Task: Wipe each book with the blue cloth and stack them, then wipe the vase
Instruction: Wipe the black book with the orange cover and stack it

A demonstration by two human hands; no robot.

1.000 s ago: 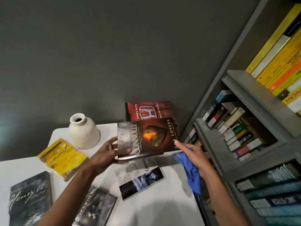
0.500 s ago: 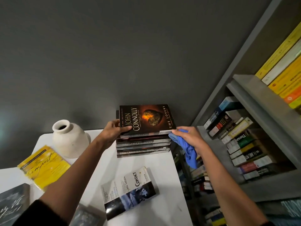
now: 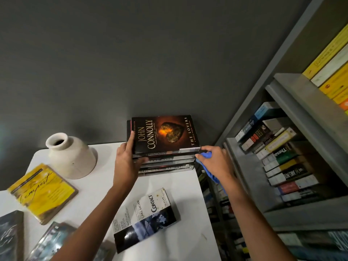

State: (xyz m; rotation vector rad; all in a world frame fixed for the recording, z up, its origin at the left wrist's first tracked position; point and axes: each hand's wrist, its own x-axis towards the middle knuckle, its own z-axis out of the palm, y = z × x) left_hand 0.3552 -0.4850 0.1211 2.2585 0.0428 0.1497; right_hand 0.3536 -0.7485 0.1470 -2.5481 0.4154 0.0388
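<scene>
1. You have a white desk running from the near left up to the far wall, with its right edge just beside the bookcase.
2. A plain dark grey wall fills the far side.
3. To your right stands a grey bookcase.
4. Its top shelf holds yellow and orange spines.
5. On the shelf below, you can see a row of mixed paperbacks.
6. The lowest shelf holds dim books, their titles too dark to read.

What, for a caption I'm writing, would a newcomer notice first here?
The stack of books at the far edge of the table, topped by a dark cover with an orange glow, gripped by the left hand. Beside it the right hand holds a blue cloth. A white vase stands to the left.
</scene>
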